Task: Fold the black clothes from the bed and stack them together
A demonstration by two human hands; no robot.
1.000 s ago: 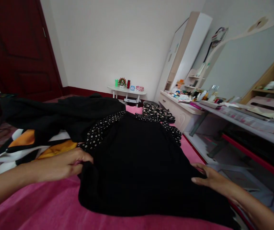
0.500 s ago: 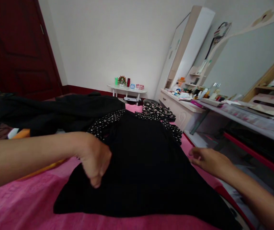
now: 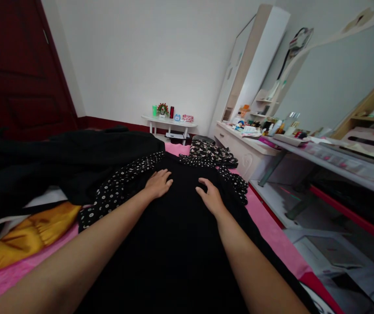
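A black garment (image 3: 180, 244) with black-and-white dotted sleeves (image 3: 118, 187) lies spread on a pink bedcover (image 3: 272, 226). Both arms reach far forward over it. My left hand (image 3: 157, 183) rests flat on the upper part of the garment, fingers stretched out. My right hand (image 3: 209, 197) lies flat a little to the right, fingers also extended. Neither hand holds anything.
More black clothing (image 3: 59, 157) and an orange, white and black fabric (image 3: 23, 235) are piled on the left. A floral cloth (image 3: 211, 152) lies beyond. A cluttered dresser (image 3: 249, 139) and desk (image 3: 337, 161) stand right, a small white table (image 3: 170, 123) by the far wall, a dark red door (image 3: 17, 74) left.
Both hands left the garment's lower side edges and moved forward to its upper middle. They now lie flat and open. The camera leaned forward.
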